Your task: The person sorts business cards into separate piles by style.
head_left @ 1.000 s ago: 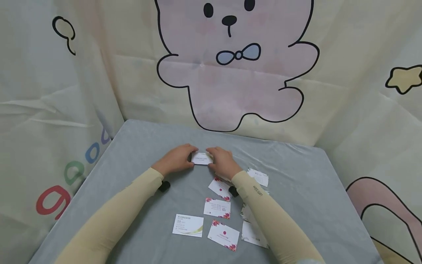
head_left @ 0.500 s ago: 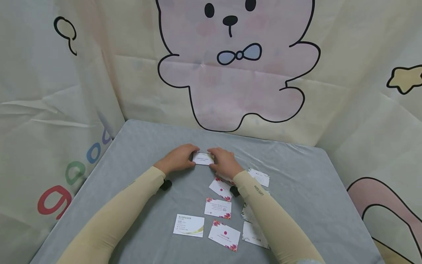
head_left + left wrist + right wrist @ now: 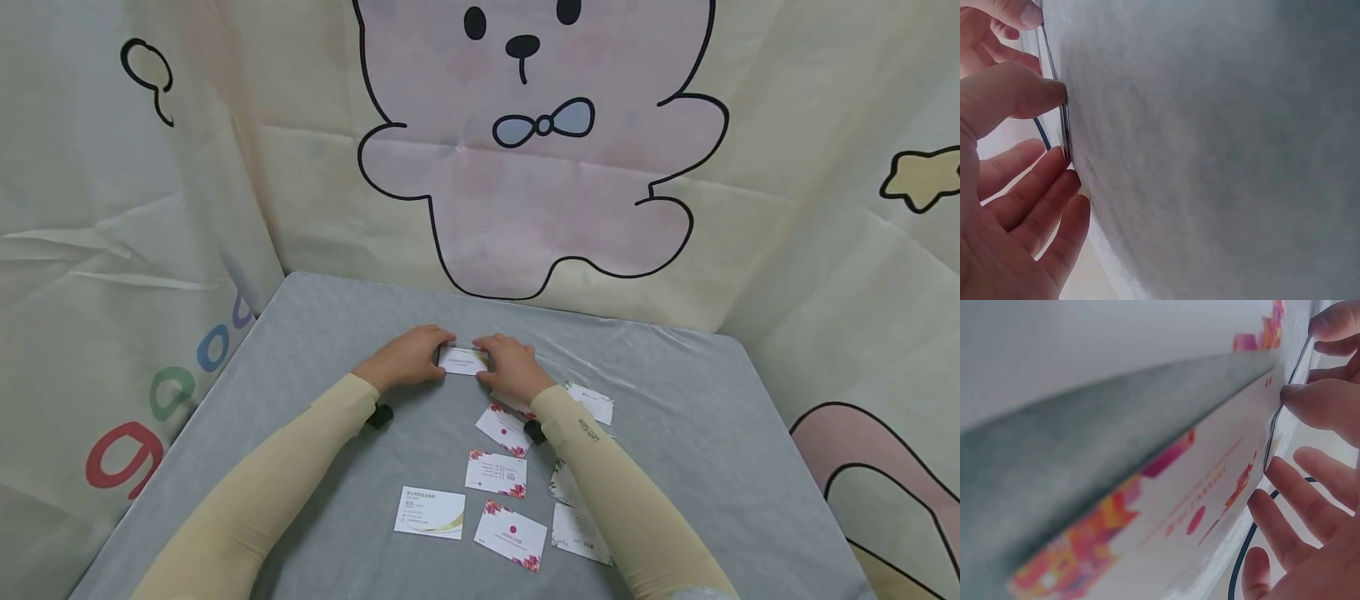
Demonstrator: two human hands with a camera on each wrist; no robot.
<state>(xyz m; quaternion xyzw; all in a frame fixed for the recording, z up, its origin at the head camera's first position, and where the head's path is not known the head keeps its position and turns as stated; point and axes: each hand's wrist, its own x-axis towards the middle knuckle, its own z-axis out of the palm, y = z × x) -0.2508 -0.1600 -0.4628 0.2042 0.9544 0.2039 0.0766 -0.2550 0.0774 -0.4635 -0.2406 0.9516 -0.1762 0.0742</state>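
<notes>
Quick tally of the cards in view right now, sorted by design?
Pink-flowered cards: 3
Green-swoosh card: 1
Pale leafy cards: 3, one partly under the sleeve
Held card, pinched between left hand and right hand: 1
Total: 8

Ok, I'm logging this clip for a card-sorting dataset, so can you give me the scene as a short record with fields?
surface: grey table
left hand: pinches the left end of the held card
right hand: pinches the right end of that card
held card: white, between both hands, at the table's far middle
loose cards: several flat on the table nearer the person, such as a floral card and a green-swoosh card
backdrop: bear curtain
</notes>
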